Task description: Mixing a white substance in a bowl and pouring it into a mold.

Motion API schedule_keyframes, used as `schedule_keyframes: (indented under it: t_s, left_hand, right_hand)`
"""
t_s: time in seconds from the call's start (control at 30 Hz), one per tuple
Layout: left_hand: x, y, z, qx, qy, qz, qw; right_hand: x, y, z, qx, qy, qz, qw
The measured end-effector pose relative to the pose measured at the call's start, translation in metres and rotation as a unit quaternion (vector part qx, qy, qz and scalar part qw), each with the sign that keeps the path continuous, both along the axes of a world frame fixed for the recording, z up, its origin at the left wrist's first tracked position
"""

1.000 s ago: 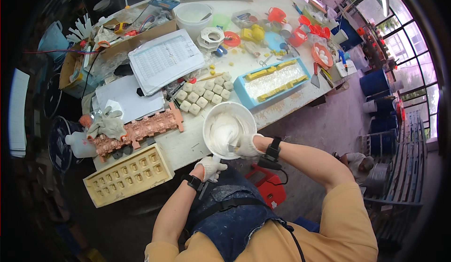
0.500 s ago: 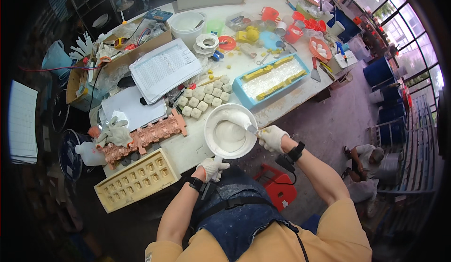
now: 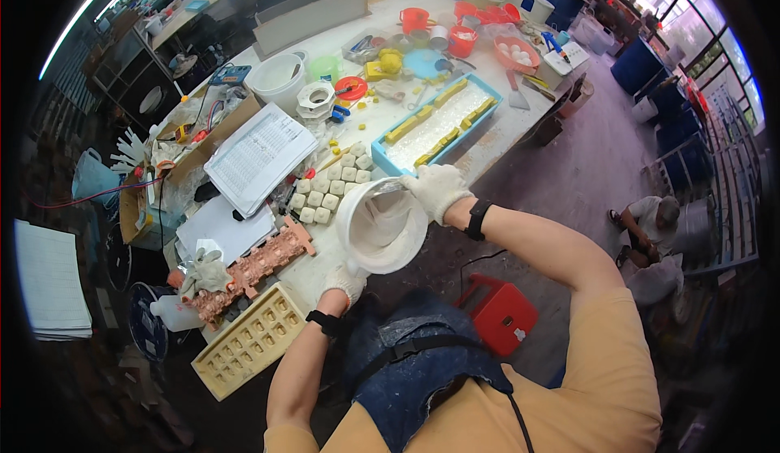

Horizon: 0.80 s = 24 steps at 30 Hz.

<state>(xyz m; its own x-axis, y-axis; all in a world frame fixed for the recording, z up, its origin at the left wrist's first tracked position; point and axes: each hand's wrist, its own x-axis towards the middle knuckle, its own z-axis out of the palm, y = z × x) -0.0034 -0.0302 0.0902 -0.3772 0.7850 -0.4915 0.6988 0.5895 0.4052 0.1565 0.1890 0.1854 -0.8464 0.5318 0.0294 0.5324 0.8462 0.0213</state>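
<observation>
Between my two gloved hands is a round white plastic pot [image 3: 345, 238], tilted, with thick white slurry [image 3: 387, 229] inside. My left hand [image 3: 345, 282] is closed around the handle at its near-left side. My right hand [image 3: 439, 191] is closed at the far-right rim; whether it also holds the scraper seen earlier is hidden. A pale, blade-like shape shows in the slurry under its fingers. Just beyond the pot lies a light-blue rectangular mould frame [image 3: 479, 117], holding a glossy white fill and yellow clay strips [image 3: 410, 124] along its sides.
Small off-white blocks [image 3: 329, 185] cluster left of the pot. A pinkish casting [image 3: 260, 266] and a cream tray with recesses [image 3: 256, 335] lie at the near-left table edge. Papers [image 3: 260, 156], a white bucket [image 3: 280, 79] and red cups [image 3: 414, 19] stand farther back. A red stool [image 3: 501, 315] is below right.
My right hand has moved from beside the pot up onto its far rim, and the scraper's metal neck no longer shows. The pot is tilted more. The view has shifted.
</observation>
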Motion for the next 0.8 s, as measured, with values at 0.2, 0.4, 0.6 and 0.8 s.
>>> schedule_keyframes:
  t_s: [0.2, 0.4, 0.6, 0.8]
  left_hand:
    - [0.004, 0.000, 0.028, -0.001, 0.019, 0.087, 0.996]
    - [0.008, 0.013, 0.011, -0.018, -0.026, 0.075, 0.997]
    - [0.012, -0.012, -0.056, 0.034, -0.049, 0.080, 0.995]
    - [0.057, -0.013, -0.062, 0.051, -0.477, 0.615, 0.626]
  right_hand:
    - [0.059, -0.013, -0.056, -0.228, -0.114, -0.212, 0.944]
    - [0.078, -0.090, -0.150, -0.616, -0.054, -0.342, 0.708]
    - [0.011, -0.153, -0.089, -0.860, 0.087, -0.353, 0.358]
    - [-0.025, -0.142, -0.065, -0.929, 0.237, -0.285, 0.000]
